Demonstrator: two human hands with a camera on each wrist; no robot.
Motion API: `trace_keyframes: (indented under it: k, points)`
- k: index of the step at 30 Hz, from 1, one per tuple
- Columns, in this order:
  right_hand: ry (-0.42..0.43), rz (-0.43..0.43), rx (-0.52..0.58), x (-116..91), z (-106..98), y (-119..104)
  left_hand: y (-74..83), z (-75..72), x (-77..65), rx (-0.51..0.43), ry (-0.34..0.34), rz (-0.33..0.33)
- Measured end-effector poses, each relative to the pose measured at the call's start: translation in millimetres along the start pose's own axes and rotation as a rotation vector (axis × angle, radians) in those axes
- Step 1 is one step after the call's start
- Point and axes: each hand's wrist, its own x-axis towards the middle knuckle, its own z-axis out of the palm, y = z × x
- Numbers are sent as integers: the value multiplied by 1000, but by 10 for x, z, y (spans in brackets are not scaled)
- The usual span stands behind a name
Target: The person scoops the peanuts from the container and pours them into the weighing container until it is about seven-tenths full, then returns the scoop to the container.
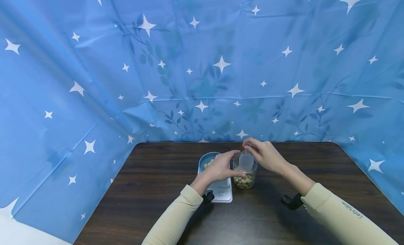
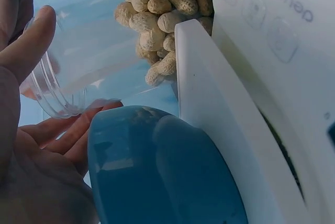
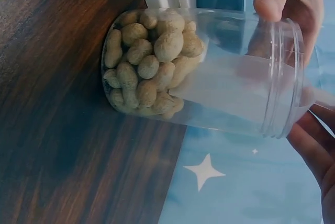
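Observation:
A clear plastic jar (image 3: 225, 98) holds peanuts in their shells (image 3: 149, 67) in its lower part. My left hand (image 1: 221, 166) holds the jar near its threaded rim, with the thumb on the near side and the fingers around the far side. Above the mouth, my right hand (image 1: 266, 155) pinches the handle of a translucent white scoop (image 1: 246, 161). The scoop's blade hangs down inside the jar, close over the peanuts. A blue bowl (image 2: 162, 166) with some peanuts in it sits left of the jar, partly hidden by the left hand.
The bowl stands on a white kitchen scale (image 1: 222, 195) with touch buttons, right beside the jar. All of this is on a dark wood table (image 1: 151, 189). A blue star-patterned cloth (image 1: 195, 83) hangs behind the table and along its left side.

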Motion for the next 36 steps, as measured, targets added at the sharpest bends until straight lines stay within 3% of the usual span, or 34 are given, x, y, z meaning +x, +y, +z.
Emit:
trace_keyframes:
  k: [6,15,24,30,36]
  points:
    - [29,54,-40,-19,12,-14,15,-7,-10,-28,6,14]
    - [-6,88,-47,0,41,-109,28,-3,-6,-48,9,1]
    - [30,246,-26,-21,115,-147,34,9,7,-30,12,-12]
    - [79,398,12,-1,125,-165,36,12,-5,-37,14,-12]
    - [96,473,37,23,101,-174,28,7,-13,-44,18,-8]
